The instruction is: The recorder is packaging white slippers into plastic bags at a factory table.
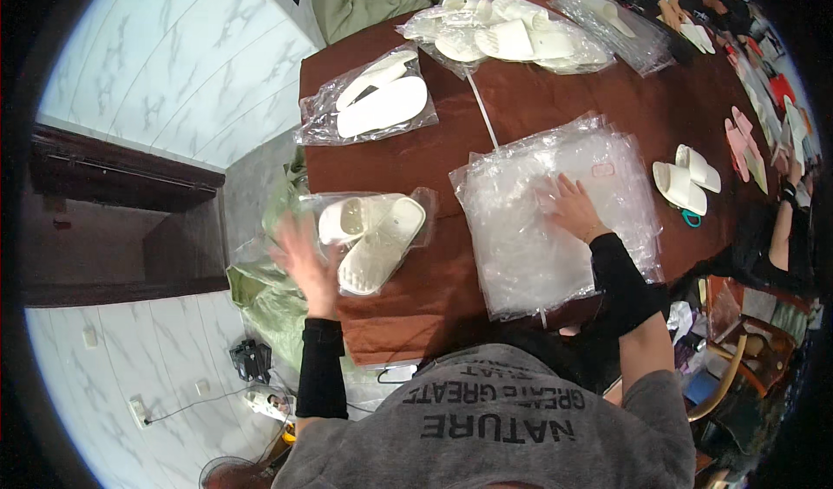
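Note:
My right hand (576,211) lies with its fingers spread on a stack of clear plastic bags (521,268) at the middle right of the table. Blurred by motion, my left hand (304,255) is raised at the table's left edge, its fingers apart and nothing seen in them. Just to its right is a pair of white slippers (373,255) in a clear bag, one slipper lying across the other. Whether the left hand touches that bag, I cannot tell. Both forearms wear black sleeves.
Brown cloth covers the table (390,324). Bagged white slippers (382,107) lie far left, and a pile of bagged slippers (512,38) at the back. Unbagged white slippers (681,185) sit right, beside teal-handled scissors (691,218). Pink slippers (742,146) and other people's arms (785,216) are farther right.

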The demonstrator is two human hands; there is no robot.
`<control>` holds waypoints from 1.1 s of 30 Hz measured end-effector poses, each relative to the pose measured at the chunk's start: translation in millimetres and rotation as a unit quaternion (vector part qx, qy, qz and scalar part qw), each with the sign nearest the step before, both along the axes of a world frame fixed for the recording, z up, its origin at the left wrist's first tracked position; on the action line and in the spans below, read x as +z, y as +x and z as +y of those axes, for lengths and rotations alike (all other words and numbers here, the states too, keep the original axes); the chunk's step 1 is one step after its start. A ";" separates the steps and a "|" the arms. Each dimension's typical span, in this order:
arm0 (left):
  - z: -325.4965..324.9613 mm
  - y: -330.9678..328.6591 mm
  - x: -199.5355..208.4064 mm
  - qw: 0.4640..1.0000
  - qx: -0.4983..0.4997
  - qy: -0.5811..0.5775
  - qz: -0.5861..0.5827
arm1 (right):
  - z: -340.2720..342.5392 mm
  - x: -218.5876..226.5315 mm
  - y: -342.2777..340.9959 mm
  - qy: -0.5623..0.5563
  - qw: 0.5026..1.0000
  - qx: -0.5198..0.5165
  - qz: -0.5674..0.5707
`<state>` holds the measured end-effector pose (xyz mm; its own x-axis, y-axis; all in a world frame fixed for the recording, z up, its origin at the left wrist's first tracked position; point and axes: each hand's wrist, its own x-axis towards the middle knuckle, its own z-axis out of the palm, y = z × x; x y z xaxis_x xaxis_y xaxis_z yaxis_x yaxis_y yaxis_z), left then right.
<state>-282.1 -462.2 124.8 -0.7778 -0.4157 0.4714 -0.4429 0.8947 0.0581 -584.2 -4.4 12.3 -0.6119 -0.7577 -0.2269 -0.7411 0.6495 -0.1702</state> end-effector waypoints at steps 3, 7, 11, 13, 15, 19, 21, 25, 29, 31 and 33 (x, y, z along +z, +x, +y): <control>0.7 -7.0 -50.2 0.981 -0.051 0.088 -0.164 | -1.8 -6.9 -2.5 -0.038 0.999 -0.001 0.015; -4.6 -29.2 -79.7 0.969 -0.102 0.110 -0.197 | -1.4 19.6 5.6 -0.020 0.999 -0.007 0.046; -27.4 -24.7 -98.3 0.973 -0.136 0.143 -0.118 | 4.2 43.2 15.5 -0.062 0.995 -0.003 0.084; -40.7 -15.3 -90.2 0.964 -0.138 0.225 -0.018 | 7.4 43.2 15.3 -0.093 0.992 -0.022 0.077; -36.1 -22.8 -65.1 0.937 -0.126 0.324 0.043 | 23.9 45.2 11.5 -0.118 0.990 -0.043 0.063; 5.4 -24.1 28.7 0.865 -0.137 0.467 0.123 | 32.1 80.7 24.0 -0.184 0.970 -0.132 -0.084; 48.5 -29.9 88.1 0.832 -0.156 0.516 0.134 | 32.0 73.8 38.0 -0.085 0.991 -0.104 0.023; 124.9 -48.8 171.9 0.791 -0.197 0.555 0.166 | 24.7 21.3 38.8 0.021 0.992 -0.119 0.037; 167.3 -86.1 198.6 0.751 -0.257 0.578 0.191 | 55.8 -66.4 24.9 -0.403 0.873 -0.161 -0.223; 194.3 -104.5 205.6 0.742 -0.232 0.605 0.172 | 64.6 -65.5 36.2 -0.326 0.902 -0.207 -0.191; 213.3 -126.4 181.5 0.732 -0.275 0.602 0.159 | 73.4 -46.3 37.9 -0.304 0.906 -0.231 -0.185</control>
